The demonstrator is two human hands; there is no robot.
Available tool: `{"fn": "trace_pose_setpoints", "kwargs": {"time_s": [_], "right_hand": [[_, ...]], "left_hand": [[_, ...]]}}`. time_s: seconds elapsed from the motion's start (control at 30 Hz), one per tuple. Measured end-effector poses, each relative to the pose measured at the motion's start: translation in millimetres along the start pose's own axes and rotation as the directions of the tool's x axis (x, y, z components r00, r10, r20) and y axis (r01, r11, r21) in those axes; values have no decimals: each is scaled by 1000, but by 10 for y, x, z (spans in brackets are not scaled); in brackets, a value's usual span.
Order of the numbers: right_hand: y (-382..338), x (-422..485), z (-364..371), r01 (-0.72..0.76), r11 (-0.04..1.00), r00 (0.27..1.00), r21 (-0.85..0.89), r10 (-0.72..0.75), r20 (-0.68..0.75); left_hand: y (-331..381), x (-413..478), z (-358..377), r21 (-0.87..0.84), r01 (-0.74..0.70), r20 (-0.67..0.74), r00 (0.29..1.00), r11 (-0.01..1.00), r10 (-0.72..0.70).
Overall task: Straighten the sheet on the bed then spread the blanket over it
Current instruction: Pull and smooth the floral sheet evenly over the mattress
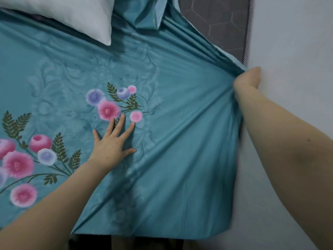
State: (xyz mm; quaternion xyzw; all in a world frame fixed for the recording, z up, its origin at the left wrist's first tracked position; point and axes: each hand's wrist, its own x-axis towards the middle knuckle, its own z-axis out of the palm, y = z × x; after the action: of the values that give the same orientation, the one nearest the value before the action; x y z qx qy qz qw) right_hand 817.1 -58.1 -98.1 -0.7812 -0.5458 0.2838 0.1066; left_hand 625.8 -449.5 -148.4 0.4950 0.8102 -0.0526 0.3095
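Note:
A teal sheet (180, 141) printed with pink and purple flowers covers most of the bed. My left hand (113, 141) lies flat on it with fingers spread, pressing near a flower cluster. My right hand (247, 78) is at the bed's right edge against the wall, its fingers hidden behind the gathered cloth; tight folds fan out from there across the sheet. At the top right the sheet is pulled back and the grey quilted mattress (219, 20) shows bare. No blanket can be told apart from the sheet.
A white pillow (72, 13) lies at the top left of the bed. A pale wall (292, 51) runs tight along the bed's right side. The bed's near edge (144, 235) crosses the bottom, with dark floor below.

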Motion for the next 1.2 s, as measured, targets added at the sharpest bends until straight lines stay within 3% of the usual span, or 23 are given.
{"fn": "trace_pose_setpoints", "kwargs": {"time_s": [0.03, 0.1, 0.17, 0.27, 0.3, 0.33, 0.43, 0.5, 0.63, 0.7, 0.83, 0.93, 1.0, 1.1, 1.2], "right_hand": [[41, -62, 63, 7, 999, 1000, -43, -7, 2], [182, -338, 184, 198, 947, 980, -254, -185, 75], [426, -643, 297, 450, 773, 890, -448, -431, 150], [917, -1075, 368, 764, 505, 644, -401, -628, 436], [1162, -1197, 378, 800, 455, 599, -390, -606, 523], [1415, -1306, 358, 790, 468, 611, -395, -559, 560], [2094, -1631, 195, 549, 679, 828, -487, -367, 423], [2375, -1894, 96, 396, 754, 915, -524, -273, 298], [2685, -2511, -79, 224, 869, 974, -441, -211, 79], [2879, -2812, -173, 42, 946, 999, -321, -46, -4], [3357, -3229, -336, -326, 924, 945, -200, 314, -89], [3581, -3399, -423, -438, 893, 899, -103, 432, -79], [3616, -3430, -437, -451, 892, 891, 6, 451, -49], [3570, -3422, -415, -551, 807, 832, 214, 550, 69], [3521, -3370, -404, -668, 681, 744, 301, 620, 248]], "left_hand": [[10, 20, -7, -7, 5, 12, 1000, 1000, -5], [4, 24, -14, -20, 5, 25, 1000, 1000, -4], [-27, -26, -3, -10, -2, -10, 1000, 1000, 2], [-120, -199, 58, -43, 51, -94, 994, 998, -55], [-178, -289, 99, -74, 84, -97, 991, 994, -91], [-255, -397, 152, -98, 118, -87, 988, 988, -127], [-552, -792, 346, -116, 223, -26, 974, 968, -227], [-734, -1084, 454, -133, 278, 3, 960, 951, -281], [-974, -1585, 609, -232, 464, 49, 883, 855, -466], [-1033, -1808, 667, -329, 596, 52, 786, 733, -616], [-1113, -2156, 774, -482, 765, 102, 534, 427, -840], [-1228, -2279, 793, -509, 823, 172, 386, 254, -906], [-1346, -2318, 863, -618, 771, 213, 352, 153, -912], [-1436, -2355, 864, -817, 565, 354, 331, -117, -875], [-1514, -2325, 839, -835, 505, 432, 354, -220, -829]]}}
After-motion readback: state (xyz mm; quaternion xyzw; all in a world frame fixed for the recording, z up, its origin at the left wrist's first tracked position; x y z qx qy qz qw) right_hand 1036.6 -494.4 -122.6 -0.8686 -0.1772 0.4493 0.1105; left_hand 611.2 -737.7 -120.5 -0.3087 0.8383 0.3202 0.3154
